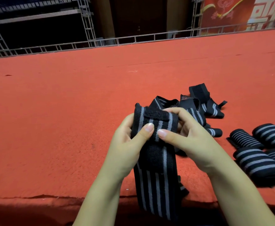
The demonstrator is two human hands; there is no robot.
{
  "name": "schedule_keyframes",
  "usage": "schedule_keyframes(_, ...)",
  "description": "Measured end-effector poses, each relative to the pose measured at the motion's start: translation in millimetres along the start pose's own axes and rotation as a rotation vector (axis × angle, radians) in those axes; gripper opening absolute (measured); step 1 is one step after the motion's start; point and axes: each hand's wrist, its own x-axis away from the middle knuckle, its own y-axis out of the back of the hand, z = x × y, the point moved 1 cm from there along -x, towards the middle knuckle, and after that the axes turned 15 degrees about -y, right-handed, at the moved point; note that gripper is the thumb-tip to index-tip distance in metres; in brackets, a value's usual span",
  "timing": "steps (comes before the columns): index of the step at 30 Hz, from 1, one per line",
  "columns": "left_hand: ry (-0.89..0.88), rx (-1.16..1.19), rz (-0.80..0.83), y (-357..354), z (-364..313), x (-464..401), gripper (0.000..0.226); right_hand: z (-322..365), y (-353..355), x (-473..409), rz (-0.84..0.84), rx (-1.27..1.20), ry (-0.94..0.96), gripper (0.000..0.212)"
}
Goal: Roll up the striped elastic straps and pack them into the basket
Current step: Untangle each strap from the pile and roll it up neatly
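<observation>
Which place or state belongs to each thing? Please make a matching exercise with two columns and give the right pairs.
Things:
1. strap in the hands
2. rolled straps
3. loose straps
4. red carpet

Places or states:
A. lying tangled beyond the hands
B. covers the work surface
C. held by the left hand and right hand, its end hanging down
D. lying wound up at the right edge

Pairs: 1-C, 2-D, 3-A, 4-B

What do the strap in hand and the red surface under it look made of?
Strap: looks like woven elastic fabric, matte black with grey stripes, hanging limp; the fuzzy black patch is probably hook-and-loop. Red surface: seems felt-like carpet, matte and napped, its near edge frayed.
</observation>
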Motion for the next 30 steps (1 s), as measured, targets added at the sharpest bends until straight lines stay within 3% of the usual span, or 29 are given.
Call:
schedule_keyframes(4,0.11,0.033,0.038,-1,2,2,0.031,-3,-1,-1,-0.073,-0.012,0.041,0.04)
schedule_keyframes(9,0.169,-0.067,0.012,1,4,2,0.059,1,-4,-2,-0.141,-0.117,0.073,0.044)
schedule_keyframes(16,0.254,0.093,0.013,-4,3,4,0.042,17,5,-7,-0.273,-0.334,0.171,0.043)
schedule_keyframes(24,0.216,0.056,-0.002,-9,-2,-1,0.03,2,1,-12,-0.48,-0.017,0.34,0.037)
schedule_keyframes(27,0.211,0.028,-0.002,-9,-2,-1,0.022,0,0,-11,-0.483,0.095,0.353,0.037)
schedule_keyframes(30,0.215,0.043,0.028,-9,-1,0,0.029,3,1,-7,-0.437,0.122,0.368,0.037)
